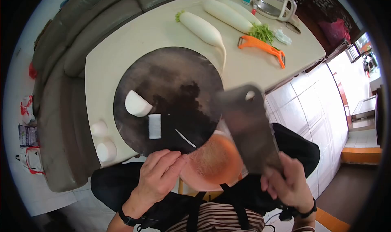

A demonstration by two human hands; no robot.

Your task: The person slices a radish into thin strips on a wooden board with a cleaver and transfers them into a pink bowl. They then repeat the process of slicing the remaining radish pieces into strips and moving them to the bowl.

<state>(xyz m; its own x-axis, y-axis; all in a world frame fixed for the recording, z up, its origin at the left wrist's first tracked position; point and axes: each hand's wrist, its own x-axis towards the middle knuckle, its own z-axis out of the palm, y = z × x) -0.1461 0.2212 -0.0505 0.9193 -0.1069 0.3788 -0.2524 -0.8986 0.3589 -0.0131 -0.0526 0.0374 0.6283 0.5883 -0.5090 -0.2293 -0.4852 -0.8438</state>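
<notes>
My right hand (287, 181) grips a cleaver (250, 130) with a broad dark blade, blurred and held upright to the right of the round black cutting board (183, 69). At the board's near edge, my left hand (161, 175) has its fingers bent and pressed together; what they hold, if anything, is hidden. On the board lie a chunk of white radish (137, 104), a pale rectangular radish piece (154, 126) and one thin white strip (185, 138). Below the board's edge, between my legs, an orange basin (231, 167) contains fine pale shreds.
White radishes (201, 28) lie at the table's (130, 40) far side, near an orange peeler (262, 48) and a glass pitcher (271, 4). Two white radish pieces (106, 150) sit at the left corner. A grey sofa (73, 109) borders the table.
</notes>
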